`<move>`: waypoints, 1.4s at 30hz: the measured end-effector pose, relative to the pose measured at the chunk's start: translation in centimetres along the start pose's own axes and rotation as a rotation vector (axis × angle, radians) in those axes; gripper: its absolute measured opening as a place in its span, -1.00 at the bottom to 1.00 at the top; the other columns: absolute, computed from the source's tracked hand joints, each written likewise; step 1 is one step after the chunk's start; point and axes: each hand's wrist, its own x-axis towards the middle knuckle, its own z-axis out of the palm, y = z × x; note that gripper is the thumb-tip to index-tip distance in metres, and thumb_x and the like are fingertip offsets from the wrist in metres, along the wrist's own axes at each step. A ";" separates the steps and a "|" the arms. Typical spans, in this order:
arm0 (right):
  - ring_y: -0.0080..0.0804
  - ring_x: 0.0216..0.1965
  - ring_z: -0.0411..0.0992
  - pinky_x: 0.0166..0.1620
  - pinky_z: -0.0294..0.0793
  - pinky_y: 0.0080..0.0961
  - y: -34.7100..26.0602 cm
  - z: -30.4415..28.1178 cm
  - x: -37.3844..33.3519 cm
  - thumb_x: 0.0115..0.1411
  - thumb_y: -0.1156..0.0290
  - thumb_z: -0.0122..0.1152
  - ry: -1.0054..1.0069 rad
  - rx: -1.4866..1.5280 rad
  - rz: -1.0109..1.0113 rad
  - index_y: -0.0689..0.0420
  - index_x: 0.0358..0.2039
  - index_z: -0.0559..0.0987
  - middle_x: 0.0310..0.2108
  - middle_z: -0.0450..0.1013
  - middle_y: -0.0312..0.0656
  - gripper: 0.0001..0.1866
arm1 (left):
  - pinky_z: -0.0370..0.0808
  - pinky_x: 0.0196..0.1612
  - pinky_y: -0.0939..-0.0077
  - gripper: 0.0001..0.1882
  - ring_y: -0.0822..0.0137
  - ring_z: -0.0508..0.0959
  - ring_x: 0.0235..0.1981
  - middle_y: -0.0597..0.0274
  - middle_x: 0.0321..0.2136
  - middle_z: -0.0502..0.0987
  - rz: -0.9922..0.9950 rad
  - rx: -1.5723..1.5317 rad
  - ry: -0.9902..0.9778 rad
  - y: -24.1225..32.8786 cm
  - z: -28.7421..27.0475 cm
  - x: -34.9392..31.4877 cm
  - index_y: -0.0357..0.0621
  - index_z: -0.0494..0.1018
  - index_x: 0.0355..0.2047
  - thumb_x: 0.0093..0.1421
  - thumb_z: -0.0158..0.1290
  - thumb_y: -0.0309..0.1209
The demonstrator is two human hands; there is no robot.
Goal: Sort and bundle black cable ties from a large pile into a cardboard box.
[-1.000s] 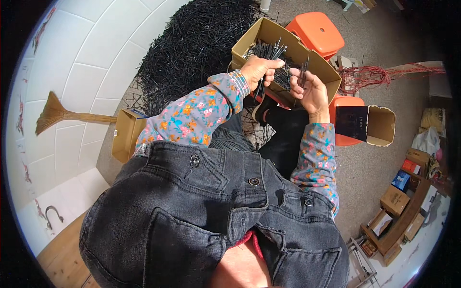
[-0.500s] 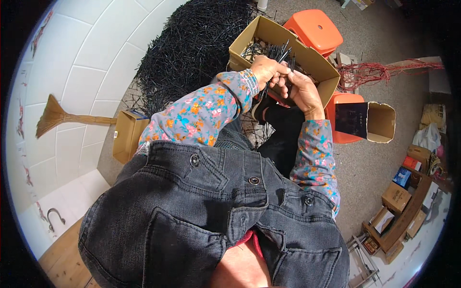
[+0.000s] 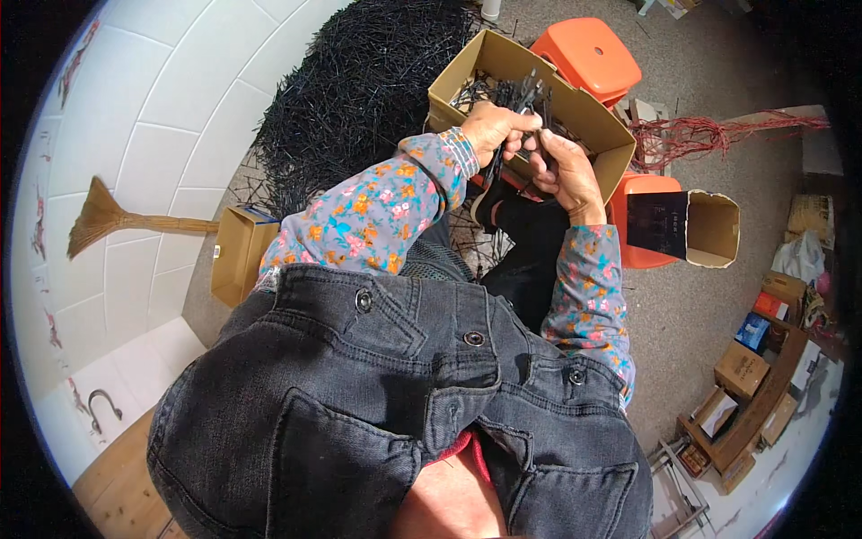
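My left hand [image 3: 490, 128] is wrapped round a bundle of thin black strips [image 3: 530, 92], which stick out above and below the fist. Close beside it, thumb and fingers of my right hand [image 3: 569, 175] pinch thin dark strips of the same sort; how many is unclear. Both hands are over the near side of an open cardboard box [image 3: 588, 108], with more loose strips lying inside it. What exactly the strips are cannot be made out. A large heap of black strips [image 3: 359, 99] covers the floor to the left of the box.
Behind the box stands an orange stool [image 3: 588, 56]. Another orange stool [image 3: 633, 193] at the right bears an open carton [image 3: 660, 223]. Tangled red strands [image 3: 687, 139] lie beyond. A broom [image 3: 103, 216] and a small box [image 3: 235, 269] are by the tiled wall at left.
The bundle in my left hand has tilted slightly, and my left thumb has shifted a little. My right hand has drawn slightly away from the left.
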 end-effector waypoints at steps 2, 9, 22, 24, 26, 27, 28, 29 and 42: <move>-0.68 -0.81 0.02 -0.77 -0.02 -0.74 -0.1 0.3 -0.1 0.25 0.17 -0.09 0.016 -0.005 -0.004 0.21 -0.33 0.43 -0.73 0.24 -0.36 -0.67 | 0.19 -0.69 0.67 -0.82 0.58 0.27 -0.73 0.44 -0.74 0.31 0.097 -0.053 0.124 0.2 -0.3 0.3 -0.14 0.41 -0.53 0.07 0.14 -0.33; -0.70 -0.82 0.00 -0.78 -0.04 -0.74 -0.1 0.3 -0.1 0.25 0.16 -0.09 -0.009 -0.009 0.021 0.22 -0.35 0.44 -0.76 0.21 -0.37 -0.66 | 0.20 -0.69 0.69 -0.79 0.60 0.28 -0.71 0.44 -0.68 0.34 0.204 -0.118 0.156 1.3 -1.0 0.7 -0.14 0.42 -0.51 0.07 0.14 -0.29; -0.71 -0.82 -0.03 -0.76 -0.06 -0.75 0.1 -0.2 -0.2 0.26 0.16 -0.09 -0.043 0.029 0.031 0.21 -0.42 0.43 -0.77 0.17 -0.41 -0.66 | 0.23 -0.67 0.73 -0.79 0.59 0.28 -0.69 0.43 -0.64 0.35 0.184 -0.207 0.050 2.2 -2.4 1.7 -0.17 0.41 -0.48 0.12 0.10 -0.30; -0.71 -0.82 -0.04 -0.76 -0.07 -0.75 0.1 -0.8 -0.2 0.26 0.17 -0.10 -0.057 0.052 0.009 0.20 -0.44 0.43 -0.77 0.16 -0.41 -0.66 | 0.24 -0.66 0.73 -0.79 0.59 0.28 -0.69 0.42 -0.64 0.35 0.213 -0.236 0.076 2.8 -3.1 1.1 -0.18 0.40 -0.48 0.12 0.09 -0.30; -0.72 -0.80 -0.05 -0.75 -0.09 -0.76 0.0 -1.0 -0.2 0.27 0.18 -0.12 -0.087 0.094 -0.031 0.20 -0.47 0.43 -0.78 0.15 -0.41 -0.65 | 0.24 -0.67 0.73 -0.78 0.59 0.28 -0.69 0.42 -0.66 0.34 0.230 -0.177 0.105 3.4 -3.9 0.4 -0.18 0.39 -0.51 0.14 0.08 -0.29; -0.72 -0.80 -0.05 -0.75 -0.09 -0.76 -0.1 -0.9 -0.3 0.27 0.18 -0.12 -0.089 0.094 -0.031 0.20 -0.47 0.43 -0.78 0.15 -0.41 -0.65 | 0.25 -0.67 0.73 -0.77 0.59 0.29 -0.69 0.42 -0.68 0.34 0.238 -0.148 0.120 3.6 -4.1 0.2 -0.19 0.38 -0.52 0.14 0.07 -0.29; -0.72 -0.80 -0.05 -0.75 -0.09 -0.75 -0.2 -0.8 -0.4 0.27 0.18 -0.10 -0.097 0.092 -0.029 0.21 -0.48 0.43 -0.80 0.13 -0.42 -0.65 | 0.25 -0.67 0.73 -0.77 0.59 0.29 -0.69 0.42 -0.68 0.34 0.240 -0.149 0.122 3.5 -4.2 0.1 -0.19 0.38 -0.52 0.14 0.07 -0.29; -0.72 -0.81 -0.06 -0.75 -0.09 -0.75 -0.3 -0.7 -0.6 0.26 0.19 -0.09 -0.104 0.090 -0.028 0.21 -0.49 0.44 -0.81 0.11 -0.43 -0.65 | 0.25 -0.67 0.70 -0.75 0.57 0.30 -0.70 0.43 -0.70 0.32 0.244 -0.102 0.099 3.4 -4.1 0.0 -0.19 0.39 -0.52 0.13 0.08 -0.26; -0.74 -0.79 0.01 -0.71 -0.06 -0.76 -0.3 -0.1 -0.8 0.08 0.35 0.21 0.012 -0.209 0.058 0.20 -0.59 0.48 -0.78 0.17 -0.47 -0.79 | 0.20 -0.78 0.72 -0.74 0.59 0.28 -0.79 0.45 -0.78 0.28 -0.242 0.292 -0.291 1.2 -2.2 -0.9 -0.13 0.40 -0.52 0.09 0.13 -0.21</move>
